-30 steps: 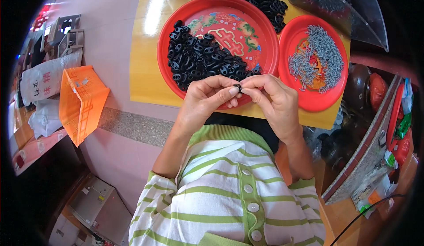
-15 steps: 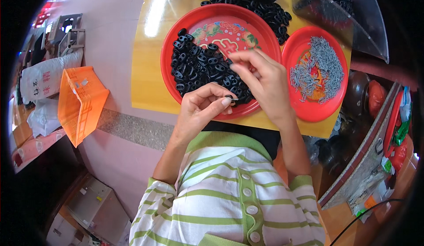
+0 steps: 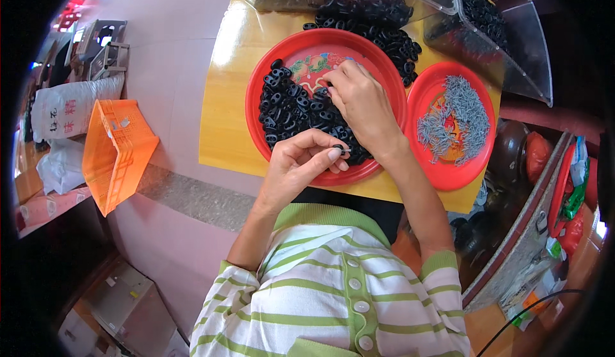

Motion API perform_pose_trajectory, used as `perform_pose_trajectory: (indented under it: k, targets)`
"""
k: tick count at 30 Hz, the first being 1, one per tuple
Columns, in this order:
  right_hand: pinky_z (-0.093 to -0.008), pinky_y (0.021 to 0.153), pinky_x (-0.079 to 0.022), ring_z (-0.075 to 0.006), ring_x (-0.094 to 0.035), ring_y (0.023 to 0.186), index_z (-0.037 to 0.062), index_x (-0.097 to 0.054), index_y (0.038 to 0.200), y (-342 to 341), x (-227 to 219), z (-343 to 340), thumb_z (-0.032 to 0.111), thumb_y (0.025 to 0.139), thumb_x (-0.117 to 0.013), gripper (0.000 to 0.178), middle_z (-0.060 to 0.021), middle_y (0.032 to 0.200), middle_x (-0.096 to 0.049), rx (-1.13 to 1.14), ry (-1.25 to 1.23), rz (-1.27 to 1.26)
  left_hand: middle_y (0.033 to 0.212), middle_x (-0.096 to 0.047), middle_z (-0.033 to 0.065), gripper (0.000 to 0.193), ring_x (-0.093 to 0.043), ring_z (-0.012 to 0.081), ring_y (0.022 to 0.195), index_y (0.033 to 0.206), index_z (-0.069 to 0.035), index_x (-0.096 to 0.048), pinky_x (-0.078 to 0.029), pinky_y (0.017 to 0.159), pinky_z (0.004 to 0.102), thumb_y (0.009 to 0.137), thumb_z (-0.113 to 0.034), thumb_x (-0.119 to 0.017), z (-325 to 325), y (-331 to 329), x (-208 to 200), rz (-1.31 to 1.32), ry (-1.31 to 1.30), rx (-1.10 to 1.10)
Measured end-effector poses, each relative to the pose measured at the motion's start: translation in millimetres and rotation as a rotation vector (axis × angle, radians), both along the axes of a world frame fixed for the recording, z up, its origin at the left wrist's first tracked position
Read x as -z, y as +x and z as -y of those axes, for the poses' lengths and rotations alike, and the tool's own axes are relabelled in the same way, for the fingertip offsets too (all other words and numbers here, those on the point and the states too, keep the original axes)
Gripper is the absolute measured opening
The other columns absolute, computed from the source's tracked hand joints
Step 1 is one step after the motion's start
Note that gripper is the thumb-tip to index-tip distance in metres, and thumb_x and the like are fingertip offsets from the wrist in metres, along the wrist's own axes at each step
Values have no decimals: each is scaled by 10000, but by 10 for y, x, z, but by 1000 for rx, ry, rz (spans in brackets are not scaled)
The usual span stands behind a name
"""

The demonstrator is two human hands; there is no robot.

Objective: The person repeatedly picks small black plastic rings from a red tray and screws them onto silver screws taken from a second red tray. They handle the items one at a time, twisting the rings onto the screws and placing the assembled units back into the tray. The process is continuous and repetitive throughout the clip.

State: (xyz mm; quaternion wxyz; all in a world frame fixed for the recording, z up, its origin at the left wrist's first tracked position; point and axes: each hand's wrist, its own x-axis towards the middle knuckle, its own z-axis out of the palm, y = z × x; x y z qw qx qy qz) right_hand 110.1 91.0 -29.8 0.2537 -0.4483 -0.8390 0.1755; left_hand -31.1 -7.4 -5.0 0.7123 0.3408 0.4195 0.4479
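A heap of small black oval two-holed pieces is lying in a round red patterned tray, while the left hand is pinching one black piece, a thin silvery screw projecting from it. The right hand is hovering over the tray, its grip unclear, apparently picking out another piece, the next move calling for a pinch on just one. Slim grey metal screws are lying rightward in an oval red plate.

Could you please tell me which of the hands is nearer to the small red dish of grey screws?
The right hand: it is over the large red tray, left of the dish; the left hand is farther left, at the tray's near edge.
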Motion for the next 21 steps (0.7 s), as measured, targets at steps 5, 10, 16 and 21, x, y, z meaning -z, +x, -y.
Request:
perform_pose_trajectory:
  k: [5, 10, 16, 21]
  targets:
    - [-402, 706, -515, -322, -563, 899, -9, -547, 793, 108, 12, 29, 24, 744, -591, 74, -151, 885, -526, -2, 99, 61, 882, -646, 82, 114, -625, 115, 778, 972, 29, -621, -512, 697, 240, 902, -38, -561, 4, 60, -12, 23, -6, -15]
    - [-309, 716, -519, -220, -618, 816, -23, -581, 1006, 299, 3, 20, 27, 808, -607, 206, -117, 898, -601, 98, -150, -192, 872, -654, 103, 136, -633, 133, 762, 992, 35, -610, -514, 683, 250, 904, -52, -554, 2, 114, 17, 80, -23, -102]
    - [-240, 723, -531, -113, -637, 798, -27, -594, 1062, 463, -280, 300, 51, 881, -596, 197, -70, 921, -647, 137, -899, -1014, 844, -661, 106, 146, -630, 132, 709, 991, 40, -604, -507, 645, 246, 902, -67, -558, -71, 163, -20, 55, 8, -202]
    - [-215, 681, -537, -90, -630, 786, -19, -605, 1060, 550, -435, 477, 75, 865, -629, 218, -58, 895, -650, 145, -990, -1103, 837, -658, 105, 150, -621, 124, 697, 989, 45, -603, -501, 638, 241, 898, -67, -563, -151, 218, -79, 50, 49, -193]
